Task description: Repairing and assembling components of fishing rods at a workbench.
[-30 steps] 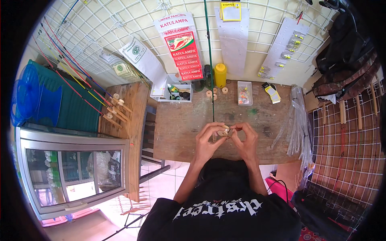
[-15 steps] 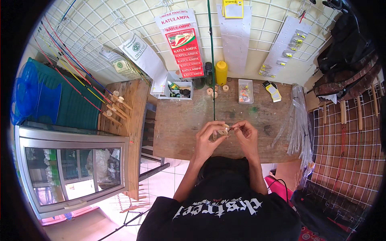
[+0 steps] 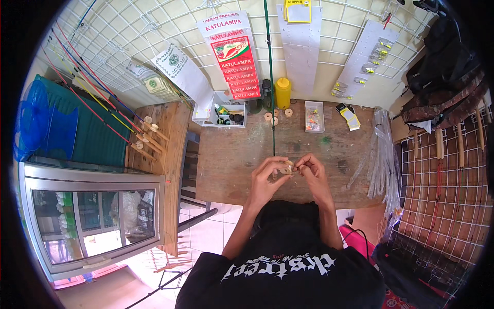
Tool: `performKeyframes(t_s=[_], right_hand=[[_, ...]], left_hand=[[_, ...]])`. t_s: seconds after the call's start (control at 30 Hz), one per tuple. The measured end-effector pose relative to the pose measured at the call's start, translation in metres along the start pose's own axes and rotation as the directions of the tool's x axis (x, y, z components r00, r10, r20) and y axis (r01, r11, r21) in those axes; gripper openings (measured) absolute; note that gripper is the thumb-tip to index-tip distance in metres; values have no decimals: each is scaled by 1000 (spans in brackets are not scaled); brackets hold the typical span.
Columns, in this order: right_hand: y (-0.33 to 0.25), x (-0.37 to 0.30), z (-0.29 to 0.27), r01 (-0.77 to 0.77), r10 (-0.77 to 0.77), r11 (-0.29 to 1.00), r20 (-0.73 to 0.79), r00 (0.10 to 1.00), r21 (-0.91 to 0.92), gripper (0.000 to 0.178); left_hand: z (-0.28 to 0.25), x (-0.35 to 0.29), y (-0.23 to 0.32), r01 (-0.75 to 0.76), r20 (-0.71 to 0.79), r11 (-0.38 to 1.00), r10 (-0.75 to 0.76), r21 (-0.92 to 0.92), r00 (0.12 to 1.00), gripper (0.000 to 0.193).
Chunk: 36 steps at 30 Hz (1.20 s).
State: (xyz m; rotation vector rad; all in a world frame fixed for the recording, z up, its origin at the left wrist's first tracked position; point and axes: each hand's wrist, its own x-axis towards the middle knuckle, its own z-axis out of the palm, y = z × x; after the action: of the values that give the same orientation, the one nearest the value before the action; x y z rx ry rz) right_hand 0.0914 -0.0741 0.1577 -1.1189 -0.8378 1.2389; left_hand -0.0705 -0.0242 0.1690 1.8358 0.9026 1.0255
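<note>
Over the near part of the wooden table (image 3: 231, 175), my left hand (image 3: 265, 180) is closed around a small pale wooden spool (image 3: 284, 170). Rising from beside that hand, a thin dark green fishing rod (image 3: 271, 82) stretches away toward the wall; its lower end is hidden at the fingers. My right hand (image 3: 312, 175) sits just to the right of the spool, thumb and fingertips pinched together. Whatever lies in that pinch is too small to make out. Several similar wooden discs (image 3: 274, 117) lie at the back of the table.
Along the back stand a yellow squeeze bottle (image 3: 282, 92), a white box of small bottles (image 3: 226, 116) and a clear tray (image 3: 314, 117). Plastic sleeves (image 3: 381, 154) hang over the right edge. Several rods (image 3: 98, 87) lean at left above a glass-fronted cabinet (image 3: 95, 216).
My right hand has shifted slightly left, with its fingers curled a little differently beside the spool. The left hand keeps its hold on the spool, which has turned slightly.
</note>
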Motion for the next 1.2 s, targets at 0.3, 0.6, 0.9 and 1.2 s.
performKeyframes(t_s=[0.3, 0.6, 0.9, 1.2], right_hand=[[-2, 1, -2, -92, 81, 989, 87, 993, 119, 13], [12, 0, -4, -7, 7, 1000, 101, 995, 2, 17], [-7, -2, 2, 52, -19, 894, 79, 997, -444, 22], [5, 0, 4, 22, -72, 852, -76, 995, -523, 11]], left_hand=[[2, -8, -15, 143, 58, 981, -137, -133, 989, 31], [1, -9, -21, 321, 125, 812, -299, -488, 946, 30], [-6, -13, -29, 408, 178, 685, -383, -603, 906, 29], [-13, -13, -24, 472, 286, 631, -379, -616, 880, 29]])
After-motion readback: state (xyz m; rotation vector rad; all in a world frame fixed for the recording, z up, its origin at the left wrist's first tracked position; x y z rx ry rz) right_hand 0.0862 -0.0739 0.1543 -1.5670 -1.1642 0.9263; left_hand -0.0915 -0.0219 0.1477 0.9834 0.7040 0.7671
